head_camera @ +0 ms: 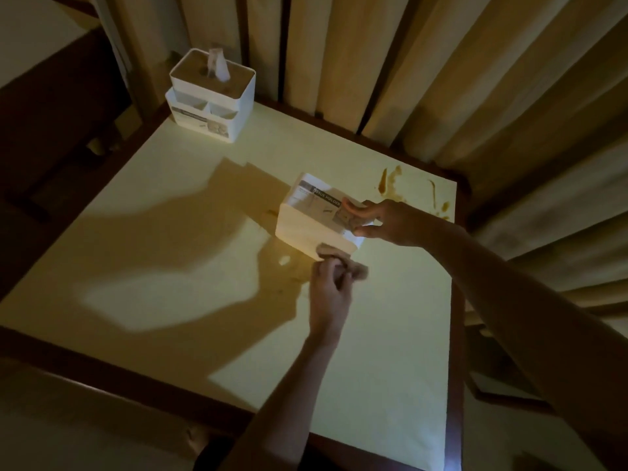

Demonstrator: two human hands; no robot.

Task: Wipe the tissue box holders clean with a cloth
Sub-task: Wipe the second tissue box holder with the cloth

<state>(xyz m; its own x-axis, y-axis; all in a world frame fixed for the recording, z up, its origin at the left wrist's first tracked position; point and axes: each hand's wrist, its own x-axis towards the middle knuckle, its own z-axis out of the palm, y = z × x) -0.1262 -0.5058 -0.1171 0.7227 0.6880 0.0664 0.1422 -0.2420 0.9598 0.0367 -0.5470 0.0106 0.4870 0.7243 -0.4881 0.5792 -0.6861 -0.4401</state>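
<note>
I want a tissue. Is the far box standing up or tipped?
Standing up. The far tissue holder sits flat on the table, tissue poking out the top.

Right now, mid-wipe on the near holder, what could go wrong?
The right hand only pinches the tipped tissue holder at one end, so the left hand pushing the cloth may slide it. The brown spill lies close beside it and could smear onto holder or cloth.

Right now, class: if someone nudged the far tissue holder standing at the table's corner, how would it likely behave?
The far tissue holder looks like rigid white plastic, so it would probably slide rather than flex. It stands tall on a small base near the table edge, so a high push might tip it. It probably weighs little.
</note>
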